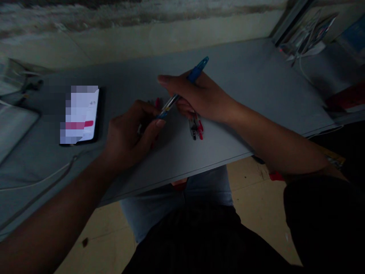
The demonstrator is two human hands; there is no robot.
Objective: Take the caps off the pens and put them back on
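Observation:
My right hand (199, 97) is closed around a blue pen (196, 72), whose clip end sticks up past my knuckles. The pen's tip end points down-left to my left hand (131, 133), which pinches it between thumb and fingers. Red pens (157, 102) show just behind the left hand's fingers; whether the hand also holds them is unclear. A black pen and a red pen (196, 129) lie on the grey table (251, 87) right under my right hand.
A lit phone (82, 114) lies on the table at the left. White cables (37, 182) run along the left part. Packaged items and a cable (308, 38) stand at the far right corner. The table's front edge is close to my lap.

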